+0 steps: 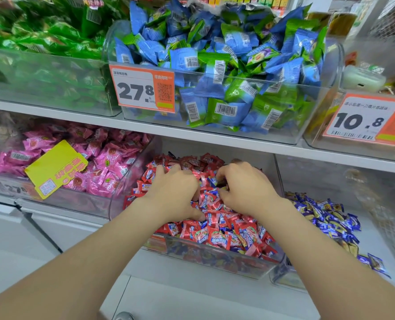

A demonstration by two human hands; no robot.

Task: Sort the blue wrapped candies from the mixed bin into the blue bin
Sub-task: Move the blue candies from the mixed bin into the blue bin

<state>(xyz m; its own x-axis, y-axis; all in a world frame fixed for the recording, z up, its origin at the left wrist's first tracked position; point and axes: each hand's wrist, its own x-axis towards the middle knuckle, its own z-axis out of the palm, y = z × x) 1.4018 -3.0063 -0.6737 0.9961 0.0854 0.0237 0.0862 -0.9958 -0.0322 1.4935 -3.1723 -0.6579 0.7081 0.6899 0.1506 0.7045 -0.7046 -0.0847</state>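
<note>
Both of a person's hands are wrist-deep in the mixed bin [215, 257] on the lower shelf [145, 128] of a sweet shop. The left hand [175, 192] lies knuckles-up with its fingers curled down into the red heap. The right hand [245, 188] is bunched just beside it, its fingertips drawn together over the pile. Whether either hand has actually closed on a sweet cannot be told, because the wrappers hide the fingertips.

Only flecks of blue show among the red wrappers [211, 236] between the hands. The blue bin [284, 279] stands directly to the right, with blue wrapped candies [326, 215] strewn thinly inside it.

The step in hand appears to be finding and picking. It would go best if the left hand raked the red aside and held it back while the right pinched one blue piece at a time by its twisted end. That piece would then be lifted over the dividing walls rather than scooped, since scooping risks carrying red ones across.

Above, an orange-and-white price tag [142, 88] on a bin of blue and green packets [226, 65] reads "27.8", with "500g" and a QR code. A second tag [365, 121] reads "10.8". A yellow card [55, 168] lies upside-down on the pink sweets [108, 162], and its red characters are not legible to me. Barcodes show on many packets.
</note>
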